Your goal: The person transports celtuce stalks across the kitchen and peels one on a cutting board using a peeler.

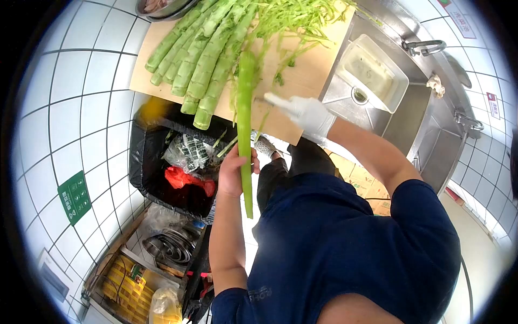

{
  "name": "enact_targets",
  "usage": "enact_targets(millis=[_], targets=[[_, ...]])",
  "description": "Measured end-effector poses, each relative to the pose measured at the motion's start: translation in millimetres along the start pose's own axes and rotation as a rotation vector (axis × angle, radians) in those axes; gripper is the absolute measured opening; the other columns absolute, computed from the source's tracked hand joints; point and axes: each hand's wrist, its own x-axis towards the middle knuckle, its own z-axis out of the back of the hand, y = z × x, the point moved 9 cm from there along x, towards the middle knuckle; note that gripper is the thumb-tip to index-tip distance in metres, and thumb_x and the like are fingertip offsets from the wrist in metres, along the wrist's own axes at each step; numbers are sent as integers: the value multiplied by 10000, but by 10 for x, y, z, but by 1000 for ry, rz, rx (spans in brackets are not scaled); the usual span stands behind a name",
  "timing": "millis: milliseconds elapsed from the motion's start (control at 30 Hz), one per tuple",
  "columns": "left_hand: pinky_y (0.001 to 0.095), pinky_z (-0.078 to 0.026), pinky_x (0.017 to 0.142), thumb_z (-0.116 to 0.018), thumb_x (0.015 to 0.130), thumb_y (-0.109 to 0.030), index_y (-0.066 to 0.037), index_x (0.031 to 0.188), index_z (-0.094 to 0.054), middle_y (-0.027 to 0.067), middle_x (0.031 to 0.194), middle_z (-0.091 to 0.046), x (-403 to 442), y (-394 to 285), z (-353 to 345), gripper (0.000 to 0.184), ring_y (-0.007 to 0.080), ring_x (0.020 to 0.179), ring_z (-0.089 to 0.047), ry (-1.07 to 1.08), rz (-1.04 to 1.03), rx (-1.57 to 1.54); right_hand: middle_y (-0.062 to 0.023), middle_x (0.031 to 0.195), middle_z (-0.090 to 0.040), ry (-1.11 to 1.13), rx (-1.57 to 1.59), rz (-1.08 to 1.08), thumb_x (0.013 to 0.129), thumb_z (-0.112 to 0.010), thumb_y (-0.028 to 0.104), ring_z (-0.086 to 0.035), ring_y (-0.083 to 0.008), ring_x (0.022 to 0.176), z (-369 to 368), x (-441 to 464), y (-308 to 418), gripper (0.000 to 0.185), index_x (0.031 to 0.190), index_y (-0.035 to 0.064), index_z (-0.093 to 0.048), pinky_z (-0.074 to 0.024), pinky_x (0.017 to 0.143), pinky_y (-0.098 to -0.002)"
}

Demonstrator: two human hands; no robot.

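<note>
My left hand [237, 168] is bare and closed around the lower part of a long peeled celtuce stem [245, 102]. The stem is bright green and smooth, and its upper end rests over the cutting board [302, 116]. My right hand [308, 114], in a white glove, is closed and points toward the stem, a little apart from it. A slim pale tool [275, 101] sticks out of it; motion blur hides its exact kind. Several unpeeled celtuce stems [208, 70] lie side by side on the board, left of the peeled one. Green peelings [302, 21] are heaped at the back.
Below the board's left edge stands a black-lined bin [148, 173] with bags inside. At the right is a steel sink [394, 129] holding a white plastic tub [372, 70]. A metal bowl [167, 12] sits at the back left. Lower left is a yellow basket [127, 289].
</note>
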Motion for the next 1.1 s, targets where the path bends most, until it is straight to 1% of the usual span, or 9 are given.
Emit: enact_targets(millis=[333, 400, 533, 800, 833, 900, 1000, 1033, 1100], targets=[[263, -426, 468, -627, 792, 101, -9, 1344, -497, 76, 928, -548, -162, 52, -47, 578, 153, 598, -549, -143, 28, 236, -118, 792, -646, 217, 184, 521, 936, -616, 164, -675, -312, 663, -149, -122, 870, 719, 1580, 400, -399, -558, 567, -423], [262, -427, 472, -626, 792, 100, -8, 1386, -488, 73, 922, -549, -181, 33, -87, 619, 150, 602, -556, -106, 19, 285, -138, 780, -646, 140, -8, 512, 960, -589, 156, -679, -320, 677, -40, 70, 656, 682, 1591, 325, -392, -555, 566, -431], [251, -423, 475, -605, 786, 110, -8, 1448, -468, 58, 891, -544, -311, 54, 13, 685, 138, 591, -543, -135, 55, 319, -155, 763, -636, -272, -165, -359, 1005, -493, 140, -683, -331, 696, 805, 759, -1065, 598, 1589, 186, -371, -560, 596, -421], [266, -464, 515, -598, 802, 99, -9, 1399, -475, 45, 895, -560, -465, 12, 47, 619, 125, 610, -555, -154, 116, 480, -133, 814, -659, 182, -17, 492, 1027, -470, 144, -671, -335, 699, 36, 200, 631, 629, 1602, 376, -365, -579, 633, -414], [265, -464, 518, -604, 787, 98, -14, 1407, -474, 42, 883, -564, -504, 21, 94, 643, 126, 613, -560, -149, 126, 484, -190, 964, -711, -50, 184, 441, 1059, -390, 135, -735, -370, 795, 81, 360, 252, 624, 1598, 436, -302, -603, 691, -429], [265, -462, 514, -608, 780, 95, -13, 1401, -484, 40, 877, -563, -604, 55, 188, 643, 126, 608, -559, -174, 156, 452, -201, 1015, -724, -7, -10, -384, 1048, -413, 134, -732, -386, 824, 453, 684, -897, 624, 1606, 393, -311, -595, 709, -450], [283, -496, 556, -627, 775, 69, 8, 1340, -517, 66, 901, -585, -651, 61, 244, 579, 153, 674, -602, -138, 163, 419, -195, 984, -728, -53, -118, -264, 1038, -414, 131, -725, -384, 839, 676, 664, -959, 621, 1615, 339, -313, -580, 716, -467], [290, -509, 571, -633, 780, 61, 13, 1331, -521, 75, 910, -591, -601, 118, 317, 565, 161, 697, -614, -117, 173, 412, -190, 924, -714, -272, -31, 22, 1032, -409, 125, -714, -378, 821, 676, 640, -714, 627, 1622, 312, -306, -560, 707, -477], [331, -566, 653, -674, 821, 4, 33, 1330, -514, 105, 942, -612, -448, 255, 492, 535, 192, 791, -652, -68, 242, 325, -190, 919, -706, -53, -38, -11, 1031, -421, 136, -706, -380, 801, 305, 632, -656, 630, 1624, 311, -301, -551, 699, -481]])
